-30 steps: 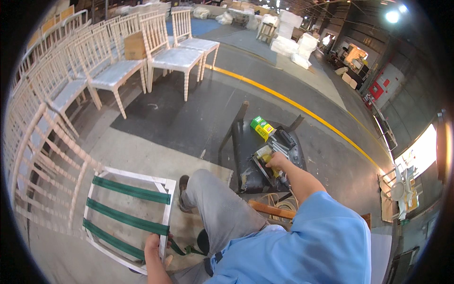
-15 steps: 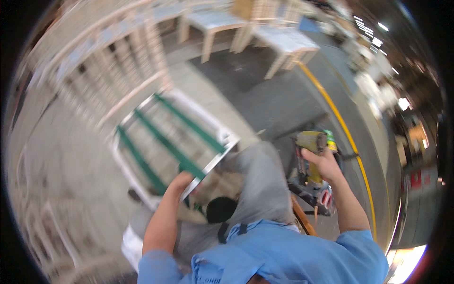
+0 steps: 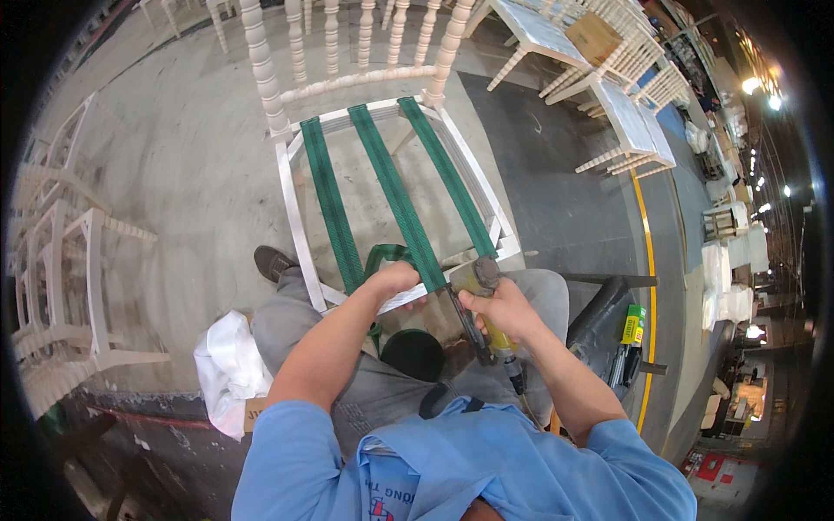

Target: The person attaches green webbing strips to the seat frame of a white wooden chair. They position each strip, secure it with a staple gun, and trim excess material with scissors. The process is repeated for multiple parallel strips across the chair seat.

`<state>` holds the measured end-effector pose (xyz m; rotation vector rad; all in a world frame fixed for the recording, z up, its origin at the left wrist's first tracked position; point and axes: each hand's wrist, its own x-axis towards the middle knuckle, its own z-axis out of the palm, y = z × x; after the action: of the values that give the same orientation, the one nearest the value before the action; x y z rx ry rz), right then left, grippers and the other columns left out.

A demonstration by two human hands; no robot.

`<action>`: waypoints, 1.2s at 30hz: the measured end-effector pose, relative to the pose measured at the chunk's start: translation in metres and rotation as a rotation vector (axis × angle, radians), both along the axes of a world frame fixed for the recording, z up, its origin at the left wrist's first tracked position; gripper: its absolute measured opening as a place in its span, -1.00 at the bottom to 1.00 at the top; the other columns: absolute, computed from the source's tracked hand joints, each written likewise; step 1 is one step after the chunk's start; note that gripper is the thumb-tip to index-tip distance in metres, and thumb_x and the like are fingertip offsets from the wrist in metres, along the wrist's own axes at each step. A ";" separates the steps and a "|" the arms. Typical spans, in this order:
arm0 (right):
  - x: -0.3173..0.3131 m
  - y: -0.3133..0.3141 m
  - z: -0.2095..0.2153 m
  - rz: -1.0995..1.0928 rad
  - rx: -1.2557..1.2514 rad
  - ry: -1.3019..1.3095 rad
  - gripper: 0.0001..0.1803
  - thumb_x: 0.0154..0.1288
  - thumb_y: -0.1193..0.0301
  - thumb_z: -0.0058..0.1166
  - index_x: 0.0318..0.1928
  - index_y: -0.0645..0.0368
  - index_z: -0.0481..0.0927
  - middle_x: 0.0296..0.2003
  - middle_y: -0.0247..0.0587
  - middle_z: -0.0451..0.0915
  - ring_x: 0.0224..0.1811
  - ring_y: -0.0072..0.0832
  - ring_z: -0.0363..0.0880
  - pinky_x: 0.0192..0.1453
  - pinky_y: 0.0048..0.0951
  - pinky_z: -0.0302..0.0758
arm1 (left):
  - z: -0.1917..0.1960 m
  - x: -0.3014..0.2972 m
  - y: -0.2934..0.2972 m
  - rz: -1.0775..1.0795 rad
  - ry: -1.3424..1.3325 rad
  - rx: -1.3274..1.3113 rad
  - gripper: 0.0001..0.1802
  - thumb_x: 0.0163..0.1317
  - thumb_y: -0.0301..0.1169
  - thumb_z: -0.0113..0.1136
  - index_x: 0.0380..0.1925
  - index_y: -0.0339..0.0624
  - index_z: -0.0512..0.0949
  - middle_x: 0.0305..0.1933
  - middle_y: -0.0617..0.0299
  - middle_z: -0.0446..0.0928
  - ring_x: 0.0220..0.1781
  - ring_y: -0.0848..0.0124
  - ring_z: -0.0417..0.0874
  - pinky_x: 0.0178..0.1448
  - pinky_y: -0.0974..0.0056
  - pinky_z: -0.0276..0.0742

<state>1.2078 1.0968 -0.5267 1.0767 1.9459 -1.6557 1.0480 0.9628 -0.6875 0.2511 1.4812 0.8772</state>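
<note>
A white chair frame (image 3: 296,201) with a turned-spindle back stands in front of me, its open seat between my knees. Three green webbing straps (image 3: 393,178) run from the back rail to the front rail. My left hand (image 3: 398,278) is closed at the front rail, on the green webbing beside the middle strap's end; some fingers are hidden under the rail. A loose loop of webbing rises beside it. My right hand (image 3: 502,308) grips a yellow-and-grey staple gun (image 3: 476,280), its nose close to the middle strap's end. Below the rail sits a dark green webbing roll (image 3: 411,354).
White chairs (image 3: 617,113) with pale seats stand at the far right, one bearing a cardboard box (image 3: 593,37). More chair frames (image 3: 78,286) are stacked at the left. White cloth (image 3: 230,369) lies by my left leg. A green-and-yellow box (image 3: 633,323) is on my right.
My right hand has brought the staple gun in from the right side to the front rail. The left hand stays at the rail. The view has turned, and the chair now appears more upright.
</note>
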 end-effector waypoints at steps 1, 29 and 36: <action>-0.004 -0.001 -0.003 0.006 0.009 -0.004 -0.63 0.38 0.19 0.36 -0.18 0.27 0.60 -0.44 -0.34 0.59 -0.57 -0.58 0.50 -0.54 -0.47 0.45 | 0.002 0.000 0.000 0.012 -0.003 -0.008 -0.71 0.37 -0.33 0.10 -0.27 -0.28 0.73 -0.35 0.11 0.76 -0.53 0.27 0.72 -0.53 0.11 0.59; -0.021 -0.024 -0.001 0.115 0.119 -0.093 -0.59 0.37 0.19 0.37 -0.01 0.26 0.64 -0.39 -0.31 0.66 -0.57 -0.59 0.56 -0.50 -0.46 0.51 | 0.002 0.000 0.001 0.007 -0.015 -0.026 -0.72 0.32 -0.36 0.09 -0.31 -0.29 0.73 -0.36 0.07 0.75 -0.54 0.21 0.74 -0.50 0.08 0.63; 0.038 0.024 0.047 -0.131 0.049 0.140 -0.71 0.42 0.28 0.32 -0.09 0.26 0.64 -0.41 -0.36 0.62 -0.57 -0.61 0.51 -0.53 -0.48 0.46 | -0.012 -0.001 0.007 -0.059 0.034 -0.078 -0.69 0.34 -0.37 0.04 -0.25 -0.28 0.75 -0.25 -0.01 0.78 -0.38 0.09 0.80 -0.30 -0.06 0.70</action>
<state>1.2459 1.1208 -0.4796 1.1572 2.0523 -1.8048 1.0468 0.9695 -0.6996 0.2520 1.5282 0.7695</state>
